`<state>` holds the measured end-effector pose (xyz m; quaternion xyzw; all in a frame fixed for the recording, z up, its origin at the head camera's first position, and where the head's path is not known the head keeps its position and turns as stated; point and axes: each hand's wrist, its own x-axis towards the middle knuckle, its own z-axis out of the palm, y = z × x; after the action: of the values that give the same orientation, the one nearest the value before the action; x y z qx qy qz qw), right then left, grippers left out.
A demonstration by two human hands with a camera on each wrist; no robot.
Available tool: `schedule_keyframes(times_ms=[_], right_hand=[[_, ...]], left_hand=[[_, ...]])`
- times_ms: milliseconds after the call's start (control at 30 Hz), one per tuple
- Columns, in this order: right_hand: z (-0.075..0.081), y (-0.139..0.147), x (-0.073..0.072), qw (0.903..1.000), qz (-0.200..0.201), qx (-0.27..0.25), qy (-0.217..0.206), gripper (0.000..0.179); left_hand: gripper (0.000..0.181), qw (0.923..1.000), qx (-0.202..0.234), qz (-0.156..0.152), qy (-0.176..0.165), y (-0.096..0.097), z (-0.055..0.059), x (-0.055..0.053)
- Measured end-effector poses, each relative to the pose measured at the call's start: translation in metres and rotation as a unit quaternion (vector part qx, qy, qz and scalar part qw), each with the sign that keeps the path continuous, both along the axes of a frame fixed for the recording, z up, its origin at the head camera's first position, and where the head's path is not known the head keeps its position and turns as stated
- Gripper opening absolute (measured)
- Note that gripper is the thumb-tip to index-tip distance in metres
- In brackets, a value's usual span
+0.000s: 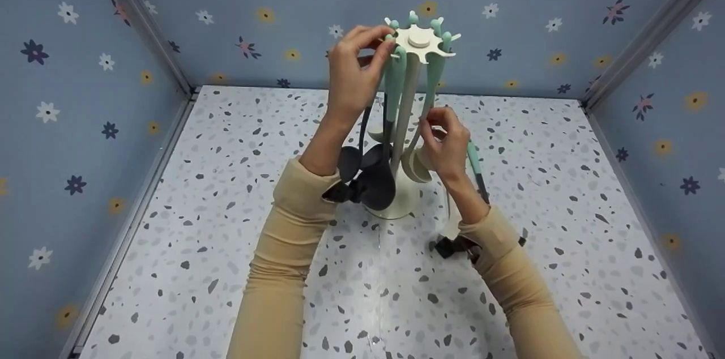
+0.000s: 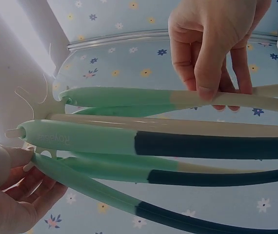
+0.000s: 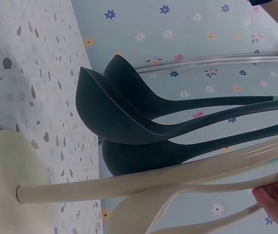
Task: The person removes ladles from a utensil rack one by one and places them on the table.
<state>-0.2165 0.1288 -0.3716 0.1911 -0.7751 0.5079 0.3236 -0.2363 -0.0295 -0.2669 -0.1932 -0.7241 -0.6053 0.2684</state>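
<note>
Head view: the left hand point(image 1: 357, 70) is up at the left side of the stand point(image 1: 406, 104), by its crown point(image 1: 419, 42), thumb and fingers pinching the top end of a green handle point(image 2: 83, 183). Left wrist view shows that handle leading from the fingertips into a black stem point(image 2: 188, 218); its long axis runs down from the crown, slanting out from the pole point(image 2: 178, 123). Whether its end is seated on the crown, I cannot tell. The left hand is nearer, touching it; the right hand point(image 1: 447, 141) is lower, across the pole, thumb and fingertips pinching the stem of a cream ladle point(image 3: 139, 209), whose head hangs below them. A 2nd cream stem point(image 3: 227, 218) passes close by; whether it is gripped too is unclear.

The stand does the holding, with green-handled utensils hung round its crown. Right wrist view shows 3 black heads point(image 3: 114, 117) across the pole from the right fingers, and the round base point(image 3: 12, 195) on the table point(image 3: 31, 73). Another utensil point(image 1: 474, 162) appears to lie just beside the right hand, partly hidden by the arm point(image 1: 498, 246).
</note>
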Motion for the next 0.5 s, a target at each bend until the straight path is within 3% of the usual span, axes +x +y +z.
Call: schedule_keyframes(times_ms=[133,367,500], right_hand=[[-0.004,0.003,0.002,0.9998,0.012,-0.014,0.003,0.007],[-0.024,0.015,-0.008,0.9991,0.034,-0.027,0.002,0.01],[-0.012,0.013,0.006,0.9983,0.05,-0.028,0.007,0.009]], left_hand=[[0.018,1.0,0.0,-0.001,-0.003,0.0,-0.001,0.0],[0.019,0.9999,-0.005,0.003,0.01,-0.001,-0.002,-0.001],[0.018,0.9998,-0.007,0.005,0.02,0.0,-0.003,-0.001]])
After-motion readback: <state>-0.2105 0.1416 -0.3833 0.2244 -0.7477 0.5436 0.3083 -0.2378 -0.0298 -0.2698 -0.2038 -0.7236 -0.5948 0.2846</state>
